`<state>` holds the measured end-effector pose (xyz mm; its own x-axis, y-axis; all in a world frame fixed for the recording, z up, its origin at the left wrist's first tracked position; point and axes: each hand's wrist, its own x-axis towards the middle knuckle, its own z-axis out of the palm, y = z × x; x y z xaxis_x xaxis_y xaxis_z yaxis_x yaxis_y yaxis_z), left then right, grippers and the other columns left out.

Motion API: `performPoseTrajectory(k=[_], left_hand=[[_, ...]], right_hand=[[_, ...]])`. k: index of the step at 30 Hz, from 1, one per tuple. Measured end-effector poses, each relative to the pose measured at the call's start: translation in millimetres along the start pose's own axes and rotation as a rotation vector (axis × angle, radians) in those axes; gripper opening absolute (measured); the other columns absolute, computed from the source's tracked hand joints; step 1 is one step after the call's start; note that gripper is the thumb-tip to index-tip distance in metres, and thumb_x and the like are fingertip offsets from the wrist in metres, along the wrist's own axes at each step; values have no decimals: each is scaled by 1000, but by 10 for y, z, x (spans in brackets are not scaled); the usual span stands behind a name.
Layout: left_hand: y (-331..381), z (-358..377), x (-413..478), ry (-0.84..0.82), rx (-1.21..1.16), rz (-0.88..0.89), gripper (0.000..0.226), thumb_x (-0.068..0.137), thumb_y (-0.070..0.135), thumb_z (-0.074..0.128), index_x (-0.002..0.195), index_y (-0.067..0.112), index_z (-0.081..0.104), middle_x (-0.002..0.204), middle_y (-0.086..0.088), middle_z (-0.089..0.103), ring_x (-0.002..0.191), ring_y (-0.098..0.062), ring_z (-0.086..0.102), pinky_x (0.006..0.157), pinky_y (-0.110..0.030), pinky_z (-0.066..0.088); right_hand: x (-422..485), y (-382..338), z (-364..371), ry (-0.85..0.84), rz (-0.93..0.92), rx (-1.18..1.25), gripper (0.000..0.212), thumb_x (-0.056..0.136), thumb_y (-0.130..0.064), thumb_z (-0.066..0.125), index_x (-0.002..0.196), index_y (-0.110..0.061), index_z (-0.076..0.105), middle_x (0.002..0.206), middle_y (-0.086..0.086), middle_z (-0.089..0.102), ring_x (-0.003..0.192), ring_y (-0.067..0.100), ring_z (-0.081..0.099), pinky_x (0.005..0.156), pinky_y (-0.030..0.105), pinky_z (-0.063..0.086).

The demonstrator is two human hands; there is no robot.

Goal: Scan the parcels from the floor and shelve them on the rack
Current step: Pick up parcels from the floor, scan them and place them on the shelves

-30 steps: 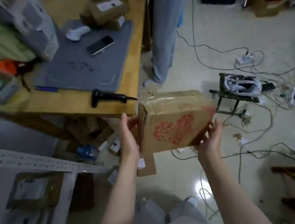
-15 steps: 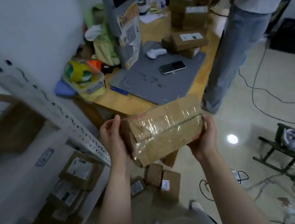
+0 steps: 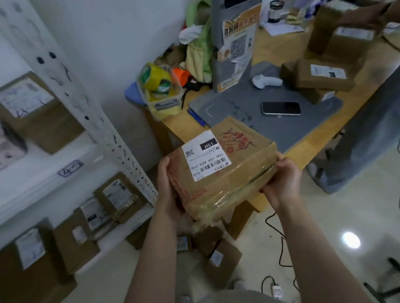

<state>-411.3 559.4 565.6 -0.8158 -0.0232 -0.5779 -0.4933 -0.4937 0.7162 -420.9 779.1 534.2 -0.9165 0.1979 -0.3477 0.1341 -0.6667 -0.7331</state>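
Progress: partway. Shelved boxes (image 3: 32, 113) sit on rack (image 3: 108, 146); floor boxes (image 3: 221, 258) lie below near desk (image 3: 312, 142) corner. Parcel (image 3: 224, 173), label up, held over that corner; left hand (image 3: 168, 187) and right hand (image 3: 282, 179) grip its ends. Scan, shelving likely pending.

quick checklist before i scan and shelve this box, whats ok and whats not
1. Grip: left hand and right hand hold the parcel at opposite ends: ok.
2. Shipping label faces up, barcode uncovered: ok.
3. White scanner lies on the grey mat, nobody holding it: ok.
4. Hand free to take the scanner: not ok, both hold the parcel.
5. Room for it on the rack shelf: cannot tell.
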Motion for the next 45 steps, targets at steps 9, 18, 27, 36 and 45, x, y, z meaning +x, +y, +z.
performPoseTrajectory(k=[9,18,27,36,45], left_hand=[[-184,-65,-102,418,-147,30,56,80,55,72,124,21,62,113,-5,65,100,-22,60,84,-38,53],[-465,-407,-246,724,-260,142,58,78,39,81,127,18,61,117,-1,68,97,-17,63,71,-33,52],[-690,-576,-186,833,-247,170,76,67,32,88,133,11,56,120,-4,66,98,-19,64,80,-40,56],[-655,-667,-66,742,-189,266,86,61,23,91,136,8,51,124,-10,65,107,-26,66,88,-51,58],[-913,-813,179,756,-159,285,124,25,57,99,132,13,53,124,-8,66,107,-27,68,88,-53,59]], right_hand=[[474,32,-218,165,-26,-569,13,98,-15,57,108,-18,65,105,-5,64,111,19,61,88,28,47],[1141,524,-429,-82,219,-1417,46,88,-16,61,133,-11,52,114,13,63,107,33,61,91,45,52],[1132,621,-376,-179,193,-1380,23,88,-6,57,111,-7,60,85,10,60,82,29,58,70,35,45],[226,277,87,-559,-15,-1062,13,87,-5,69,82,-16,65,66,-2,62,56,5,57,53,20,45],[83,364,72,-614,-36,-1294,10,83,-21,75,89,-16,69,71,1,68,62,16,63,56,32,47]])
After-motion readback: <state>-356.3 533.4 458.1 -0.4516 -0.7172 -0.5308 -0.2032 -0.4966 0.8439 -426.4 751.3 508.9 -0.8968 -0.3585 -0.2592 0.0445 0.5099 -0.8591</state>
